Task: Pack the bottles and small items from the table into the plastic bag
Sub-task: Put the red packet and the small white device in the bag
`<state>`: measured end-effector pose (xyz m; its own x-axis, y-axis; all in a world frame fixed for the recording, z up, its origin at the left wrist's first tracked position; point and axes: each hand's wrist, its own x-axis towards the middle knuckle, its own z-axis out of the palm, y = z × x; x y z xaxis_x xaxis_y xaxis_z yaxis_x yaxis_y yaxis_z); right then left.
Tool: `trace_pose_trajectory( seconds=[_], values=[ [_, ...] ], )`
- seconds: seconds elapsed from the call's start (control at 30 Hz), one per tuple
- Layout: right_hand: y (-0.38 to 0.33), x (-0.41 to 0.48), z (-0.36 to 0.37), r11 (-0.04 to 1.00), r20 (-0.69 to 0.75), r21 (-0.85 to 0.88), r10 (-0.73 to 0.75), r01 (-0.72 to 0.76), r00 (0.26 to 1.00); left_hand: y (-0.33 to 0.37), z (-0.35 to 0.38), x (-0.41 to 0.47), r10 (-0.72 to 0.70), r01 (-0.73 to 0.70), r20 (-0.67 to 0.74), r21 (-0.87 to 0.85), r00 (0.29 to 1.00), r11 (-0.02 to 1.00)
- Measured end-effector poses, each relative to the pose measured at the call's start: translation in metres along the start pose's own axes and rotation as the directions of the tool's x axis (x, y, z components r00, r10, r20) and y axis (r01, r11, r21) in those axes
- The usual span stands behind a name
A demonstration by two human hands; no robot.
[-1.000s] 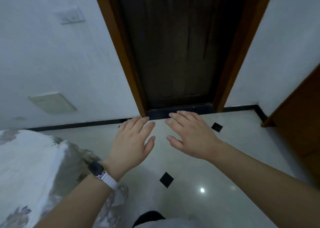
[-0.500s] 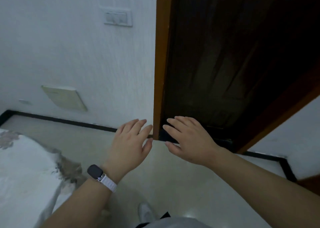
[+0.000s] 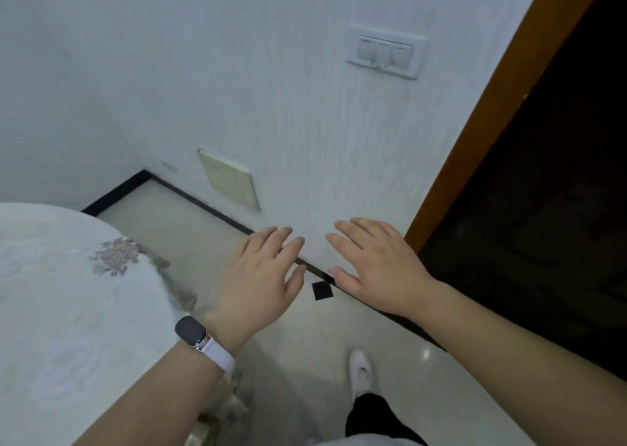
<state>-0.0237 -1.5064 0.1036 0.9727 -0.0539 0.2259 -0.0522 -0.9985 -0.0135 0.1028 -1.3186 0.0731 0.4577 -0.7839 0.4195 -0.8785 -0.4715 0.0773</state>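
Observation:
My left hand point(image 3: 261, 276), with a watch on a white strap at the wrist, is held out palm down, fingers spread, holding nothing. My right hand point(image 3: 376, 265) floats beside it, also flat and empty. Both hover above the floor in front of the wall. A table point(image 3: 68, 293) under a white cloth with a grey flower pattern fills the lower left, just left of my left arm. No bottle, small item or plastic bag shows in the head view.
A white wall point(image 3: 237, 89) with a switch panel point(image 3: 385, 53) and a cream cover plate point(image 3: 230, 181) faces me. A dark wooden door point(image 3: 543, 208) in an orange-brown frame stands at the right. My white shoe point(image 3: 361, 369) rests on the pale tiled floor.
The view has swung left: the door slid to the right edge, the wall and switch panel came to the centre, and more of the table came into view. Both hands keep the same flat pose.

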Motion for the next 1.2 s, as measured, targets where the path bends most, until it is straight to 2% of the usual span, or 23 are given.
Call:
trace_pose_trajectory(
  seconds=[0.27,0.5,0.63,0.87,1.07,1.2],
  values=[
    [0.055,0.148,0.047,0.959,-0.07,0.143,-0.235,0.243,0.969,-0.065,0.014,0.074,-0.238,0.218,0.075,0.215,0.968,0.952],
    [0.091,0.268,0.059,0.879,-0.112,0.208,-0.413,0.428,0.904,-0.111,0.016,0.134,-0.405,0.367,0.06,0.318,0.913,0.874],
    [0.074,0.321,0.07,0.822,-0.093,0.248,-0.507,0.513,0.857,-0.142,0.019,0.135,-0.469,0.417,0.062,0.367,0.881,0.832],
    [0.02,0.422,0.104,0.722,-0.076,0.26,-0.646,0.641,0.759,-0.228,0.03,0.127,-0.652,0.606,0.01,0.359,0.758,0.71],
    [-0.03,0.525,0.135,0.678,-0.038,0.208,-0.714,0.705,0.699,-0.343,0.048,0.138,-0.7,0.674,-0.039,0.314,0.713,0.669],
    [-0.069,0.595,0.14,0.658,-0.074,0.183,-0.732,0.73,0.678,-0.419,0.042,0.143,-0.699,0.69,-0.085,0.282,0.71,0.667]
  ],
)
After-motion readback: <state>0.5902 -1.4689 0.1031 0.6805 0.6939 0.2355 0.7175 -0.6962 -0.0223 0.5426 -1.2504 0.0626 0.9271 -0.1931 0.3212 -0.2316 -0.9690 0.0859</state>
